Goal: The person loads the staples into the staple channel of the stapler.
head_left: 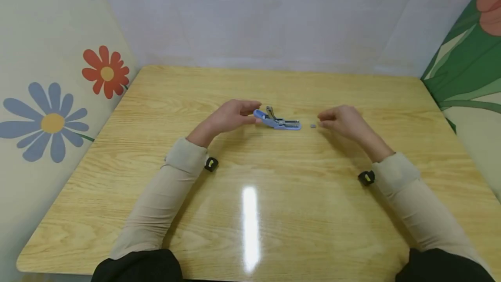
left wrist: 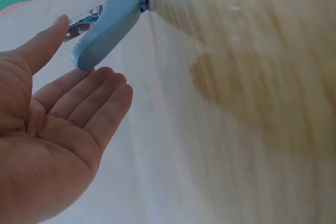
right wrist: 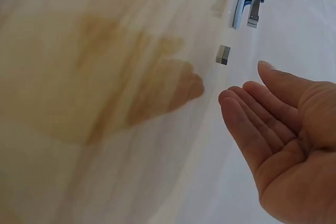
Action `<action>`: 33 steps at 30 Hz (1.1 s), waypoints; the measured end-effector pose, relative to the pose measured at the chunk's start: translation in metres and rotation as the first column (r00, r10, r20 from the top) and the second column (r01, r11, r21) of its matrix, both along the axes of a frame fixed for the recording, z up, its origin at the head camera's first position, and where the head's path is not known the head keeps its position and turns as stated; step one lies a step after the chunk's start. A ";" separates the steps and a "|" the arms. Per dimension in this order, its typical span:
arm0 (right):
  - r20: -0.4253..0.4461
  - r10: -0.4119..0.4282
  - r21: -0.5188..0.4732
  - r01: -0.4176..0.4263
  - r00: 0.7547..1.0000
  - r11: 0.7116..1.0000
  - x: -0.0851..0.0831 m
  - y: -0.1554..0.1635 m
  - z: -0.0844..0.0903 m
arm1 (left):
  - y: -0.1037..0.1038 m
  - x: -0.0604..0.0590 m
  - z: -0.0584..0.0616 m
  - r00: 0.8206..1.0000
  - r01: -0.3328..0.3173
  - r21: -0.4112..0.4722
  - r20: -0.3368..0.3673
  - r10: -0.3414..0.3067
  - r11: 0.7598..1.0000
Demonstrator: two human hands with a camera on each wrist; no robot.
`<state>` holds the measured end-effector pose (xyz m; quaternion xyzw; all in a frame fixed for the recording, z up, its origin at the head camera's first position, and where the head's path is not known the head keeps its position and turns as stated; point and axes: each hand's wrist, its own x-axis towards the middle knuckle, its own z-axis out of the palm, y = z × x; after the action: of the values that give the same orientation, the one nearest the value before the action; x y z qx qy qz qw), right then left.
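Observation:
A blue stapler [head_left: 278,123] lies swung open on the wooden table [head_left: 250,186], its metal magazine exposed. My left hand [head_left: 250,113] is at the stapler's left end with straight, relaxed fingers. In the left wrist view the blue arm [left wrist: 107,27] sits between the thumb and fingers of that hand [left wrist: 63,98]; I cannot tell whether they touch. A small grey block of staples [head_left: 312,125] lies just right of the stapler. My right hand [head_left: 322,122] hovers beside the staple block [right wrist: 222,55], palm [right wrist: 278,114] open and holding nothing. The stapler's front end [right wrist: 251,3] shows beyond the block.
Walls with flower patterns enclose the table on the left [head_left: 51,121] and right [head_left: 469,68], and a pale wall stands behind. A bright light glare [head_left: 250,225] lies on the near part of the tabletop.

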<state>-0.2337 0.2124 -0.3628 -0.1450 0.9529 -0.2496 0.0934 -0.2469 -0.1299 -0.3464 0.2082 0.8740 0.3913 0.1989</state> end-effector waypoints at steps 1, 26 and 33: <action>0.006 -0.014 -0.001 0.014 1.000 1.000 -0.001 0.000 -0.001 | 0.001 0.000 0.000 1.000 -0.003 0.001 0.001 0.003 1.000; 0.001 -0.029 0.008 0.029 1.000 1.000 -0.013 -0.010 -0.014 | 0.005 -0.004 -0.004 0.998 -0.055 -0.064 0.012 0.056 0.996; -0.014 -0.031 0.024 0.031 0.999 0.999 -0.014 -0.014 -0.013 | 0.006 -0.005 -0.002 0.998 -0.057 -0.083 0.005 0.058 0.995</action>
<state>-0.2479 0.1984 -0.3761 -0.1309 0.9586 -0.2383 0.0846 -0.2521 -0.1241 -0.3487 0.1730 0.8944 0.3610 0.1994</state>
